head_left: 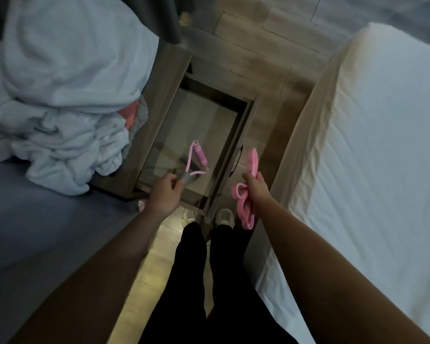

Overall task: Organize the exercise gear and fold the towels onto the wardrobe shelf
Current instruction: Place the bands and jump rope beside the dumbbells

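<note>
Where the fingers close, two items are held.

Left hand (pixel 164 192), lower centre: fingers curled, pinching the pink rope (pixel 189 162) at a grey fitting. One handle (pixel 200 157) dangles over the open drawer (pixel 238 130). A second pink piece (pixel 142 204) shows under the wrist; what it is cannot be told.

Right hand (pixel 256 187), right of centre: fingers wrapped tight round a bunch of pink bands (pixel 253 160). Loops stick out above the fist and hang below it, just right of the drawer front.

Drawer, centre: pulled out, interior dim, contents not discernible.

Towels (pixel 60 95), upper left: unfolded heap on a blue bed (pixel 35 232), reaching to the drawer's left side.

White bed (pixel 370 145), right.

Risks, as judged:
- The loose cord may snag on the drawer rim or tangle as it goes in.
- The hanging band loops may slip from the grip or catch the drawer pull.
- The heap may slide toward the drawer if nudged.
</note>
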